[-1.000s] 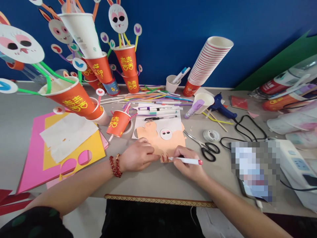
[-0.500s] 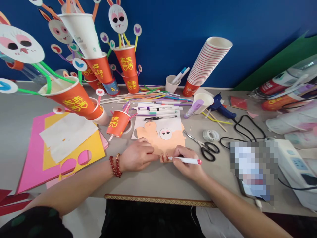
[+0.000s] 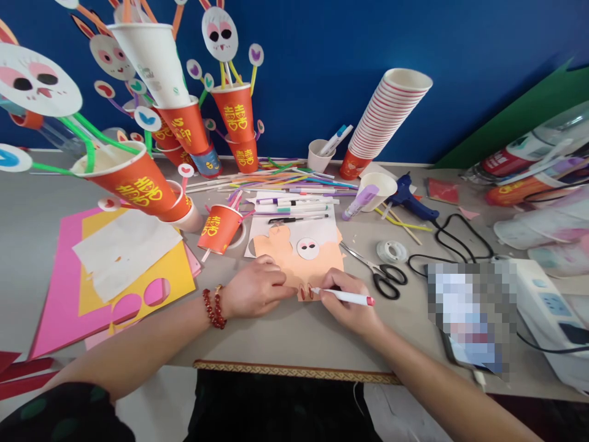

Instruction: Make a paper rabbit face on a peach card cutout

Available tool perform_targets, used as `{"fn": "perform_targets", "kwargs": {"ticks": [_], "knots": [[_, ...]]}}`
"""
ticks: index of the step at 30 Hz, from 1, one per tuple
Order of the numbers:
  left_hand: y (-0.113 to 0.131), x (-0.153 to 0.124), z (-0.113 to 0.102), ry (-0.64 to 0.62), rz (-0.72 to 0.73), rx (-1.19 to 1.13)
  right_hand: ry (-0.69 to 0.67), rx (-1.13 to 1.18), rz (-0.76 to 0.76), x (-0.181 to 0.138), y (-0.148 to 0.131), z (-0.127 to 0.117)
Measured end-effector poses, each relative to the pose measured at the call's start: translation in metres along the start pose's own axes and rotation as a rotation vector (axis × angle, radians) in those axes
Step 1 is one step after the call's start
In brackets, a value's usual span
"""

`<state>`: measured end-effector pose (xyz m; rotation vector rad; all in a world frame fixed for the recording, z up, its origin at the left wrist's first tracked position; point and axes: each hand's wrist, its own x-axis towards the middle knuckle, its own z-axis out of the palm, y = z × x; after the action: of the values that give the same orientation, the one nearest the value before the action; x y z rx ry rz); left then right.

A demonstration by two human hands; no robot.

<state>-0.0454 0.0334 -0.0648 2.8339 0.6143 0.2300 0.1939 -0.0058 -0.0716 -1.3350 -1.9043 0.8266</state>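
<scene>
A white marker point(image 3: 350, 297) with a red end is pinched in my right hand point(image 3: 352, 307), its tip at one of two ear-shaped outlines with red centres. Those outlines lie near the lower edge of a peach paper sheet point(image 3: 289, 264). My left hand point(image 3: 257, 287) rests on the sheet's left side, fingers stretched out and the index finger pointing to the drawing; it holds nothing. On the sheet sits a white paper disc point(image 3: 308, 248) with pink and black eyes. A black pen point(image 3: 298, 219) lies above, on white paper.
Scissors point(image 3: 384, 278), a tape roll point(image 3: 392, 251) and a blue glue gun point(image 3: 411, 197) lie to the right, with a phone point(image 3: 473, 319) beyond. Stacked cups point(image 3: 386, 120) stand behind. Rabbit figures on red cups point(image 3: 138, 191) and coloured paper point(image 3: 64, 270) occupy the left.
The marker tip has shifted very slightly up along the right-hand outline. My left hand and the paper stay in place.
</scene>
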Motion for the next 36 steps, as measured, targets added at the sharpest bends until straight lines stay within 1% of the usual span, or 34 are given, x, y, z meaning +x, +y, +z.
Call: {"fn": "perform_targets", "kwargs": {"ticks": [19, 22, 27, 31, 34, 36], "knots": [[0.0003, 0.0000, 0.0001, 0.004, 0.005, 0.006, 0.002, 0.010, 0.003, 0.0008, 0.0008, 0.0004], [0.0000, 0.0002, 0.0001, 0.009, 0.003, 0.007, -0.014, 0.048, 0.009, 0.0003, 0.0014, -0.0001], [-0.0001, 0.0007, -0.0001, 0.012, 0.000, 0.010, 0.044, 0.169, 0.085, -0.0015, 0.0052, 0.0014], [-0.0005, 0.0000, 0.0007, 0.006, 0.004, -0.010, 0.024, 0.259, 0.126, -0.0020, 0.0067, 0.0011], [-0.0007, -0.0005, 0.0015, 0.001, 0.002, -0.010, 0.016, 0.267, 0.115, -0.0006, 0.0048, -0.0015], [-0.0005, -0.0006, 0.0017, 0.010, -0.001, -0.005, 0.011, 0.230, 0.066, 0.0009, 0.0027, -0.0037]]}}
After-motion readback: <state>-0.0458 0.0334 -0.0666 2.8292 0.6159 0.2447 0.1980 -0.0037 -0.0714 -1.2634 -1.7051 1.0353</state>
